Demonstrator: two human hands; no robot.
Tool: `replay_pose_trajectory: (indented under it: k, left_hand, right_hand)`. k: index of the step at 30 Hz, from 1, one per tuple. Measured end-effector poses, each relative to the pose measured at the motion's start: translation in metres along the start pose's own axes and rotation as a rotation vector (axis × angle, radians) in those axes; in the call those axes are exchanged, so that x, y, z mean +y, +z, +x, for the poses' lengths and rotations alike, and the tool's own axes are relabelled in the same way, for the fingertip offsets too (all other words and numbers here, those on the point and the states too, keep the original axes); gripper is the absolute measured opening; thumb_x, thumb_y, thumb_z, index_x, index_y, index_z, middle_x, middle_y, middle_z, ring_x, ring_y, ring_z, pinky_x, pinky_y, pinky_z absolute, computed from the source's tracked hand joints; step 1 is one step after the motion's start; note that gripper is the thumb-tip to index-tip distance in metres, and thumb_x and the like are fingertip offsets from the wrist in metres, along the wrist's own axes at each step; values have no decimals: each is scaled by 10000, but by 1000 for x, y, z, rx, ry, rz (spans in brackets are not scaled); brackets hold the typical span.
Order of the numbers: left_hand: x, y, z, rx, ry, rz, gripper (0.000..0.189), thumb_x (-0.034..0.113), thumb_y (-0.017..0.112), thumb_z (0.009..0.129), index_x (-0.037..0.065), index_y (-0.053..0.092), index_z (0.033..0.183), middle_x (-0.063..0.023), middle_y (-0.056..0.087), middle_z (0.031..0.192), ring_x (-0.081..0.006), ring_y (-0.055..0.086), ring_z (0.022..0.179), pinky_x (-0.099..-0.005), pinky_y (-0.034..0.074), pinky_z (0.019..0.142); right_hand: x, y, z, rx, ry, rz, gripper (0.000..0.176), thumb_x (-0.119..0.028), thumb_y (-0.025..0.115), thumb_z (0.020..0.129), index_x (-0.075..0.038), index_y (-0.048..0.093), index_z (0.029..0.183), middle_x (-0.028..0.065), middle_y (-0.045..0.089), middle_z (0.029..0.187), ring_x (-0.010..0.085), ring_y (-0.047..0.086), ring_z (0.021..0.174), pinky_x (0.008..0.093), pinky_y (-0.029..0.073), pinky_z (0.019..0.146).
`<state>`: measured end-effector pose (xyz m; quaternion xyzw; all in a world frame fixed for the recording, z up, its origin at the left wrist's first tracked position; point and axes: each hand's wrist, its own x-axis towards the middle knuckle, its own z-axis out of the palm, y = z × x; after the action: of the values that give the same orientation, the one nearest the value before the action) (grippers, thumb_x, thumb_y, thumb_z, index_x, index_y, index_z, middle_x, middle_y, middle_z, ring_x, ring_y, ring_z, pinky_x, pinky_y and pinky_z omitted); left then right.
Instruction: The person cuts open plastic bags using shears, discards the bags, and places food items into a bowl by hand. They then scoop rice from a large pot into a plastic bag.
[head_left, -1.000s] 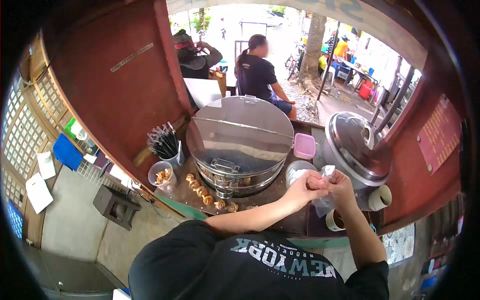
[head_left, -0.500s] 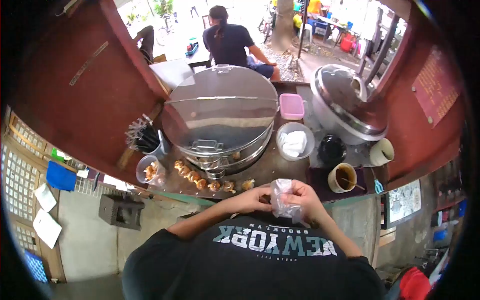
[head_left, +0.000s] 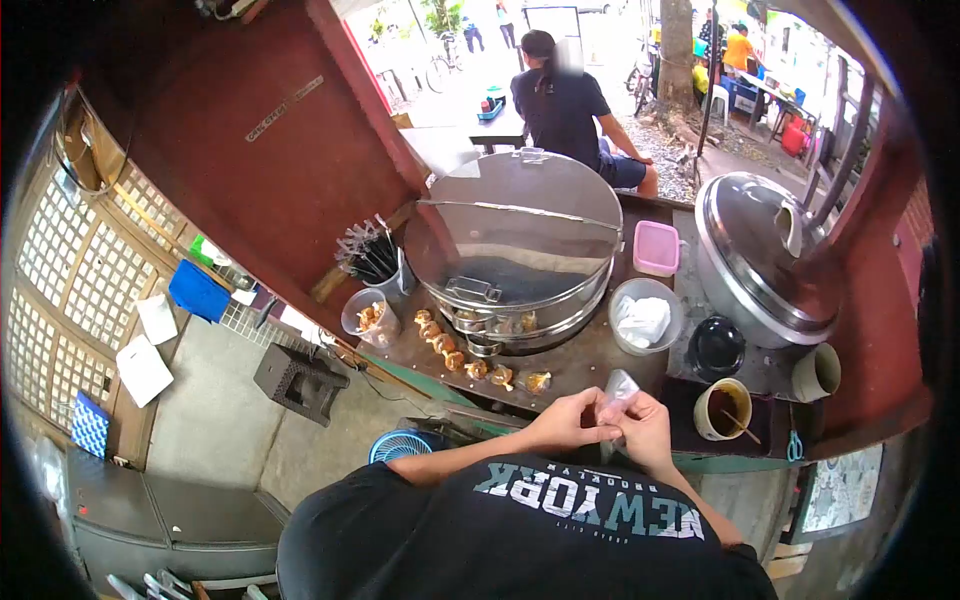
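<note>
Counter (head_left: pixel 590 362): dark, worn top, crowded along its length.
Steamer (head_left: pixel 520 250): big round steel drum, hinged lid down, sits left of centre on the counter.
Pot (head_left: pixel 760 262): steel, domed lid on, at the right end, well apart from the steamer.
A person (head_left: pixel 565 100) in a dark shirt sits outside beyond the steamer, back to the camera.

Between steamer and pot: clear bowl (head_left: pixel 645 318) with something white crumpled inside. Pink box (head_left: pixel 657 247) lies just behind it, lid closed. Black dish (head_left: pixel 716 347) sits just right of the bowl, at the foot of the pot.
Sauce cup (head_left: pixel 722 408): brown liquid, a stick leaning in it, near the front edge. A second cup (head_left: pixel 817 372) lies tilted on its side to the right of it.
Left of the steamer: holder of sticks (head_left: pixel 370 258), and a plastic cup (head_left: pixel 368 318) with browned pieces in it.
Row of skewered balls (head_left: pixel 470 362) curves along the steamer's front foot.

Left hand (head_left: pixel 568 422): held at the counter's front edge, fingers curled in, thumb and fingertips pinched on the bag's left side.
Right hand (head_left: pixel 648 432): just beside the left, touching it at the bag; fingers bent and closed on the bag's right side and lower part.
Bag (head_left: pixel 620 388): small, clear, thin plastic, held upright between both hands, its top poking above the fingers. It is over the front edge, below the bowl and left of the sauce cup. Cannot tell whether anything is in it.
</note>
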<state>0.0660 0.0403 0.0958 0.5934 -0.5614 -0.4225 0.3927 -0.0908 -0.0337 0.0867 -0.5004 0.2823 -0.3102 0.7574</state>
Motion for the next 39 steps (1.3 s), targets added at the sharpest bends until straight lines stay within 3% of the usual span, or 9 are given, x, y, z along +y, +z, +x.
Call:
replay_pose_trajectory:
  k: [5, 10, 13, 24, 31, 32, 35, 36, 39]
  left_hand:
    - [15, 25, 13, 10, -20, 77, 436, 298, 791, 745, 49, 553, 1012, -47, 622, 789, -109, 595, 731, -270, 488, 662]
    - [51, 40, 17, -14, -97, -30, 409, 228, 825, 702, 77, 553, 967, -19, 613, 783, -106, 597, 709, -265, 495, 653]
    - [48, 59, 21, 82, -29, -206, 329, 188, 804, 733, 56, 565, 916, -11, 632, 777, -82, 594, 709, -250, 491, 647]
    - [62, 67, 19, 277, -201, -348, 90, 103, 661, 872, 18, 644, 900, 0, 665, 827, -58, 595, 740, -209, 477, 681]
    - [45, 48, 24, 333, -367, -1196, 201, 192, 452, 958, 54, 596, 984, -68, 659, 931, -191, 632, 881, -320, 504, 794]
    - [15, 41, 27, 208, -314, -1307, 285, 226, 378, 960, 34, 567, 1053, -100, 639, 1018, -236, 596, 992, -385, 447, 916]
    - [-9, 29, 23, 2, -155, -1510, 281, 229, 388, 959, 30, 552, 1071, -111, 628, 1024, -240, 596, 948, -382, 445, 904]
    - [11, 38, 28, 368, -360, -1232, 244, 193, 423, 925, 19, 548, 1042, -79, 614, 942, -218, 589, 880, -356, 445, 862]
    - [25, 40, 24, 316, -153, -928, 201, 103, 486, 846, 24, 541, 1023, -38, 588, 876, -159, 571, 852, -313, 434, 834]
  right_hand:
    - [-20, -31, -14, -26, -41, -132, 89, 13, 695, 796, -9, 627, 850, 66, 682, 831, 106, 628, 772, 250, 502, 720]
    - [-23, -65, -16, -62, -66, -18, 114, 15, 701, 790, 6, 624, 875, 55, 681, 846, 94, 626, 766, 236, 498, 692]
    - [-28, -80, -14, -149, -31, -35, 105, 7, 696, 799, 4, 620, 871, 57, 682, 861, 91, 623, 764, 232, 497, 694]
    - [-38, -89, -6, -233, 12, 37, 84, -33, 661, 849, -7, 589, 884, 71, 684, 852, 98, 625, 762, 237, 498, 694]
    - [-34, -88, -2, -238, 68, -50, 100, -8, 634, 853, 24, 612, 946, 65, 667, 857, 109, 612, 765, 233, 483, 699]
    - [-28, -89, 0, -248, 87, -46, 97, -4, 629, 855, 29, 613, 944, 62, 663, 850, 109, 609, 751, 233, 481, 689]
    - [-22, -90, 4, -227, 147, -104, 96, 5, 628, 837, 32, 616, 929, 41, 651, 803, 109, 593, 703, 233, 474, 664]
    - [-22, -91, 6, -212, 163, -136, 98, 9, 630, 828, 31, 617, 922, 33, 647, 783, 108, 586, 686, 233, 472, 657]
    - [-27, -92, 9, -157, -23, -535, 224, -4, 652, 771, 9, 592, 986, 63, 623, 863, 149, 596, 752, 265, 478, 674]
